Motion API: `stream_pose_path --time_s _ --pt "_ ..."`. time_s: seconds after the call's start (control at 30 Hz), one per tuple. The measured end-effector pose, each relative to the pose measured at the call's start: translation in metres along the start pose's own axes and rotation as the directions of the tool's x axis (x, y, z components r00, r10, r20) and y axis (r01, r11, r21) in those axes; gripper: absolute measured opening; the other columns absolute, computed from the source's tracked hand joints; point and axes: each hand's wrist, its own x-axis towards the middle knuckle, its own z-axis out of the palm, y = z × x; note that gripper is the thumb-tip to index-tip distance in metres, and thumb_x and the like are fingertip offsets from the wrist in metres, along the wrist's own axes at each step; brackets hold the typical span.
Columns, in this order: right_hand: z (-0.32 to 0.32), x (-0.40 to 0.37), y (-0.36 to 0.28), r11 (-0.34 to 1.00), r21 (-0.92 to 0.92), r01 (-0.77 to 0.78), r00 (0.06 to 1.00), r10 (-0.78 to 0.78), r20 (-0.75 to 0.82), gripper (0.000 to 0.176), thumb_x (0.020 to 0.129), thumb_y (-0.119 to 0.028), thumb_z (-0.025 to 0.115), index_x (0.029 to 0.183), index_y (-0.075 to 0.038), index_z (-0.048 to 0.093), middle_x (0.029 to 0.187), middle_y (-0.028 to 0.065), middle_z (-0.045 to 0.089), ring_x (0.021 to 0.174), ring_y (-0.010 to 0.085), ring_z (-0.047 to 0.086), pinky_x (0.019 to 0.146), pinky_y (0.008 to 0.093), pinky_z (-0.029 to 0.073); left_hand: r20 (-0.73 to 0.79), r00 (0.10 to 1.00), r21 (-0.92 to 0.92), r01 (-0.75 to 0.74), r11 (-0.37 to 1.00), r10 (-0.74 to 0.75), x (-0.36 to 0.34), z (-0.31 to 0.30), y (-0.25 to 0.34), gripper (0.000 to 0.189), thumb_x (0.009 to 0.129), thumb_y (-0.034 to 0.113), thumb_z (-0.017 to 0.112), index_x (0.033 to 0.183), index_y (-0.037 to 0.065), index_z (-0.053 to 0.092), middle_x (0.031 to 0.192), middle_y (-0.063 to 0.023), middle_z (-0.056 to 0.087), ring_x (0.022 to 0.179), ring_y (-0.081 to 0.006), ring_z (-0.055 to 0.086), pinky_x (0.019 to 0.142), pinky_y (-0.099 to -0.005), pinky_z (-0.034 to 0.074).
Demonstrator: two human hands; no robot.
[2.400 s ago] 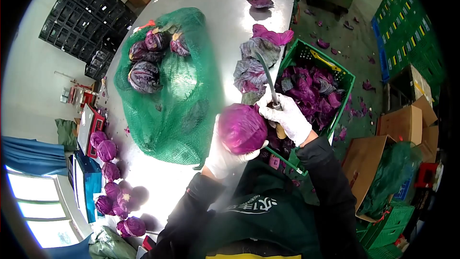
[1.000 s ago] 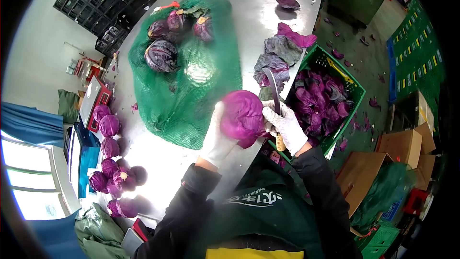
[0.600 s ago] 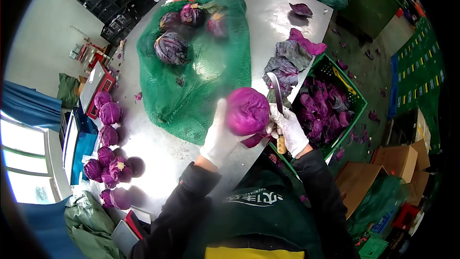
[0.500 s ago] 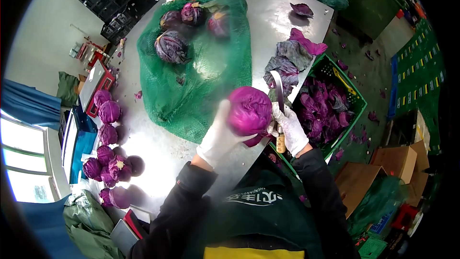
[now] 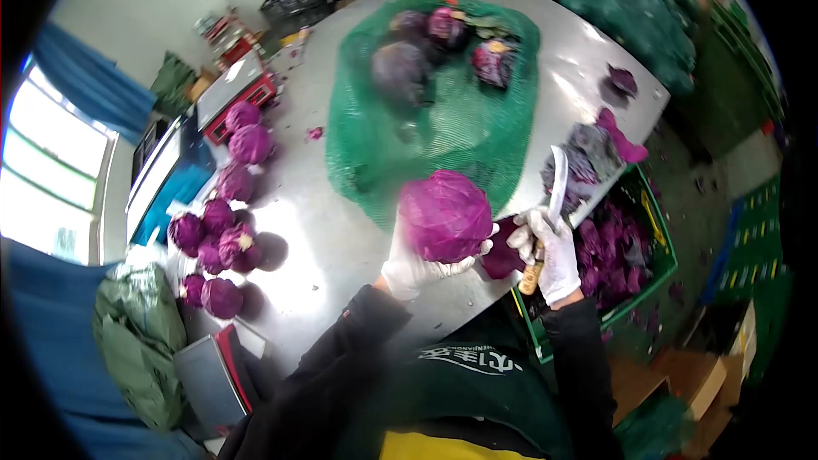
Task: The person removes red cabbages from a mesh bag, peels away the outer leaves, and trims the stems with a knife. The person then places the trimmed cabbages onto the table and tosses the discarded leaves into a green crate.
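Observation:
A round, bright purple cabbage point(image 5: 446, 216) rests in my gloved left hand point(image 5: 412, 271), whose fingers wrap beneath it. To its right, my gloved right hand point(image 5: 552, 257) grips a knife point(image 5: 559, 183) by its wooden handle, the curved blade pointing up. A loose dark purple leaf point(image 5: 503, 252) hangs between the cabbage and my right hand. Beyond the cabbage, a green mesh bag point(image 5: 375, 136) lies on the metal table point(image 5: 311, 307), with several darker cabbages point(image 5: 400, 72) on it.
Several purple cabbages point(image 5: 250, 144) line the table's left side near a red-framed scale point(image 5: 234, 94). Outer leaves point(image 5: 588, 153) lie at the right edge, above a green crate point(image 5: 669, 268) of leaves. Full green mesh sacks point(image 5: 630, 25) stand at the back right.
The view has turned, shifting the table's contents. My right hand and knife have moved away from the cabbage, and a leaf now hangs off to its right.

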Motion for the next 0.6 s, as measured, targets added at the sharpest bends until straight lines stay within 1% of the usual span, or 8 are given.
stream_pose_path --time_s 0.17,0.27,0.37,0.4,0.47,0.5,0.57,0.6 --pt "0.021 0.012 0.018 0.994 -0.07 -0.085 0.993 0.09 0.071 0.018 0.1 -0.02 0.056 0.095 -0.003 0.063 0.067 0.0049 0.064 0.049 0.0061 0.049 0.045 0.0195 0.037 0.244 0.964 -0.066 -0.095 0.993 0.108 -0.04 0.011 0.022 0.088 0.083 0.071 0.054 0.145 0.01 0.038 0.136 -0.0277 0.046 0.111 -0.0484 0.053 0.088 -0.0618 0.052" --pt "0.025 0.024 0.031 0.983 -0.132 -0.125 0.99 0.133 0.056 0.018 0.098 -0.022 0.059 0.094 -0.004 0.062 0.067 0.0051 0.064 0.048 0.0067 0.049 0.043 0.0197 0.035 0.228 0.906 0.092 -0.384 0.919 0.356 -0.088 0.013 0.054 0.088 0.084 0.072 0.053 0.144 0.01 0.039 0.138 -0.0245 0.046 0.115 -0.0454 0.052 0.088 -0.0596 0.053" --pt "0.022 0.037 0.043 0.976 -0.157 -0.149 0.986 0.16 0.055 0.018 0.098 -0.023 0.06 0.094 -0.005 0.062 0.066 0.0052 0.063 0.047 0.0071 0.048 0.041 0.0195 0.032 0.295 0.513 0.458 -0.816 0.352 0.806 -0.161 0.036 0.075 0.086 0.086 0.072 0.05 0.145 0.011 0.039 0.141 -0.0198 0.046 0.124 -0.0381 0.05 0.097 -0.0553 0.049" --pt "0.024 0.039 0.044 0.972 -0.179 -0.152 0.984 0.165 0.06 0.018 0.098 -0.023 0.06 0.093 -0.006 0.062 0.066 0.0052 0.063 0.046 0.0069 0.047 0.041 0.0195 0.032 0.242 0.342 0.47 -0.86 0.199 0.908 -0.187 0.047 0.087 0.085 0.086 0.073 0.049 0.144 0.011 0.04 0.142 -0.0175 0.045 0.126 -0.0347 0.049 0.102 -0.0527 0.046" --pt "0.028 0.042 0.046 0.963 -0.221 -0.151 0.983 0.17 0.07 0.017 0.099 -0.023 0.059 0.093 -0.007 0.06 0.066 0.0045 0.063 0.046 0.0066 0.047 0.041 0.0194 0.032 0.262 0.142 0.544 -0.839 -0.025 0.955 -0.237 0.062 0.1 0.091 0.082 0.073 0.055 0.147 0.013 0.036 0.146 -0.014 0.041 0.132 -0.0326 0.044 0.108 -0.0522 0.04" --pt "0.039 0.041 0.047 0.962 -0.24 -0.132 0.983 0.158 0.092 0.015 0.098 -0.022 0.059 0.094 -0.007 0.059 0.066 0.0038 0.063 0.046 0.006 0.047 0.041 0.0194 0.032 0.335 0.134 0.594 -0.798 -0.099 0.933 -0.259 0.065 0.1 0.098 0.077 0.073 0.063 0.149 0.014 0.031 0.148 -0.0126 0.038 0.136 -0.0338 0.039 0.11 -0.0542 0.037" --pt "0.073 0.04 0.045 0.918 -0.383 -0.105 0.977 0.168 0.134 0.012 0.097 -0.02 0.059 0.096 -0.009 0.059 0.066 0.0033 0.063 0.047 0.0052 0.047 0.041 0.0187 0.032 0.238 0.166 0.283 -0.954 0.095 0.957 -0.276 0.063 0.092 0.099 0.078 0.073 0.063 0.151 0.018 0.027 0.149 -0.0134 0.035 0.136 -0.0351 0.038 0.108 -0.0566 0.038" --pt "0.093 0.036 0.042 0.912 -0.405 -0.067 0.97 0.154 0.186 0.011 0.097 -0.02 0.06 0.095 -0.009 0.06 0.067 0.0026 0.063 0.048 0.0037 0.046 0.041 0.0178 0.032 0.272 0.192 0.252 -0.96 0.122 0.943 -0.275 0.053 0.095 0.099 0.077 0.073 0.063 0.151 0.02 0.025 0.15 -0.0144 0.033 0.135 -0.0373 0.037 0.106 -0.0581 0.04"
